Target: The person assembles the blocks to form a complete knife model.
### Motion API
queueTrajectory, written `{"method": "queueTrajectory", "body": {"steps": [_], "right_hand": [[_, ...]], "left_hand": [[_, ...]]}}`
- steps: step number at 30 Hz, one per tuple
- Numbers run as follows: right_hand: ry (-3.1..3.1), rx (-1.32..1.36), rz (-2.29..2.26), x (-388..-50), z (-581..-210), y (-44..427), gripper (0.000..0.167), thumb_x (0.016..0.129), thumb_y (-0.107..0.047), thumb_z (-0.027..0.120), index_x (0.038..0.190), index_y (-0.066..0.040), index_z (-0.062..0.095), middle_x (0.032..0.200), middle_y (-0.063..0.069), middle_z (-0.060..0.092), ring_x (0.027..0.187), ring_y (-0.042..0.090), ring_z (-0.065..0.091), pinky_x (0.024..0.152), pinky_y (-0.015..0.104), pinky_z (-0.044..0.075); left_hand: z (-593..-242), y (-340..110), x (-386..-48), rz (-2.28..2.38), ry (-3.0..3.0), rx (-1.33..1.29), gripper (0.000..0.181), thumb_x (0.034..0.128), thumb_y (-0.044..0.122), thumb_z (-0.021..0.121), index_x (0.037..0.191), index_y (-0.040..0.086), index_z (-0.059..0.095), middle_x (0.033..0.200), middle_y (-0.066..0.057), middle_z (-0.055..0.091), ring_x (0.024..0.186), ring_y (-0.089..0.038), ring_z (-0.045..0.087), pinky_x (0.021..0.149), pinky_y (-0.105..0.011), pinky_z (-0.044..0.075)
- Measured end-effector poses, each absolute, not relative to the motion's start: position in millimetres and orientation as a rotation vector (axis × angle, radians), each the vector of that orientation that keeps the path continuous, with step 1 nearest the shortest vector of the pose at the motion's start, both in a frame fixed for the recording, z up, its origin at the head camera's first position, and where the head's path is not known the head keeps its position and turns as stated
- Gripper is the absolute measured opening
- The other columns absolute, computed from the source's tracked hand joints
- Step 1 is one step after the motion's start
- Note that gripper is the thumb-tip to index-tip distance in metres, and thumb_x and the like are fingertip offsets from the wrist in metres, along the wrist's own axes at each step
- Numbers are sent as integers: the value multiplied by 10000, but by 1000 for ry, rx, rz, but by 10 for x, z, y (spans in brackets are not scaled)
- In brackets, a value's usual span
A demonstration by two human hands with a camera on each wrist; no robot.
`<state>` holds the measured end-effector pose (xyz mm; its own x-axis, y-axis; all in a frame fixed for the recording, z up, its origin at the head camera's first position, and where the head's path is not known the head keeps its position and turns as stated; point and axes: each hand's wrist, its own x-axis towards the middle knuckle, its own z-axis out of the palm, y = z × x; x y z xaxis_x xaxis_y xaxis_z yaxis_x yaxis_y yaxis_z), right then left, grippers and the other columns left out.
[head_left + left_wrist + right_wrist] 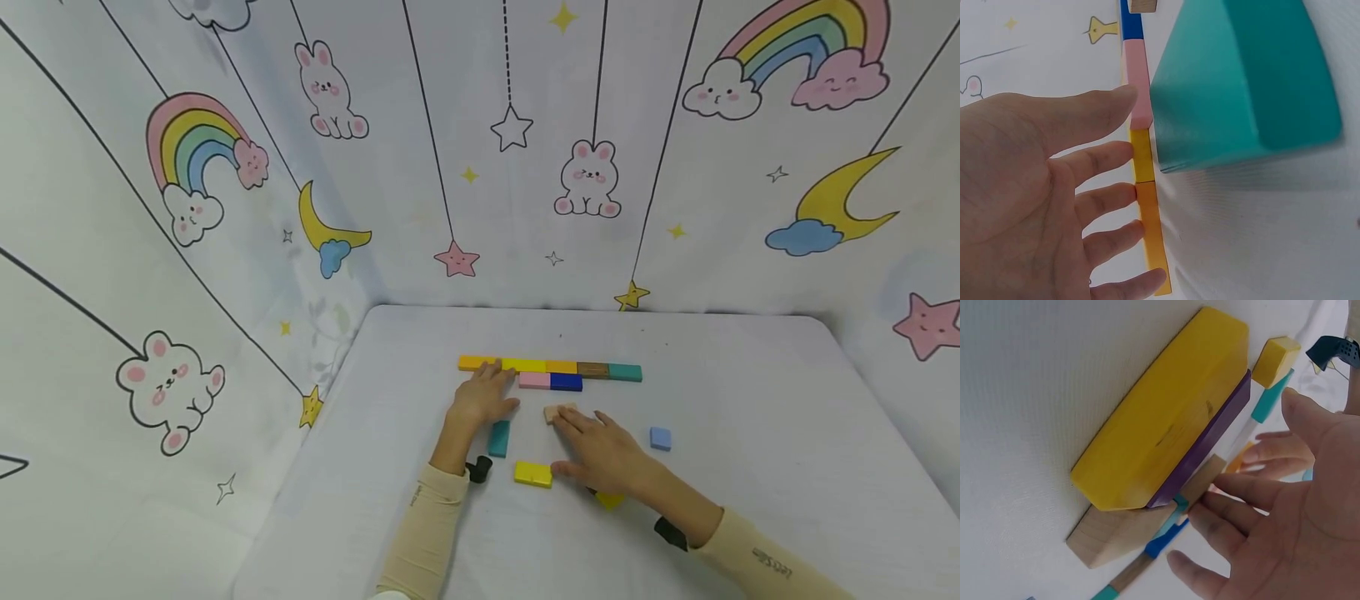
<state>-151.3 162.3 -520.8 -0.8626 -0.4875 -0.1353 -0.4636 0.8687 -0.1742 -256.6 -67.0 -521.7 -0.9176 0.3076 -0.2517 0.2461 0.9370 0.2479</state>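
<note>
My left hand point(482, 398) reaches over the left end of a row of blocks, fingers fairly straight. Its fingertips touch the orange block point(1152, 231) and yellow block point(1142, 155); its thumb is by the pink block point(535, 381). A dark blue block point(566, 382) adjoins the pink one. My right hand point(607, 454) lies palm down, its extended fingertips at a plain wooden block point(551, 414). Partly under this hand are a large yellow block point(1166, 419) and a purple one point(1207, 440), with another wooden block point(1100, 534) beside them.
The row continues rightward with a brown block point(592, 371) and a teal block point(625, 372). Nearer lie another teal block point(498, 439) and a yellow block point(533, 474). A light blue block point(660, 438) sits right of my right hand. Patterned cloth point(525, 200) surrounds the white table point(750, 400).
</note>
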Motion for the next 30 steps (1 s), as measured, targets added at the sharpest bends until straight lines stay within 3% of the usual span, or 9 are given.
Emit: {"method": "queueTrajectory", "body": {"steps": [13,30], "right_hand": [[2901,-719,-210,-1566,-5176,1680,815,954,-595,679,1562,-90,481,1619,147,446,1484,337,435,1168,684,324],[2931,-629,-165,-1556,-5221,1696,868,940,-591,699,1578,-60,445,1639,166,407,1513,352,384,1182,689,292]], "left_hand": [[-5184,-646,-2550,286,2794,386,654,1036,458,616,1620,247,411,1734,-36,227,1602,-269,177,1202,-588,341],[-5265,-669,-2607,263,2789,398,672,1027,495,615,1624,277,400,1739,-21,211,1605,-256,163,1197,-587,350]]}}
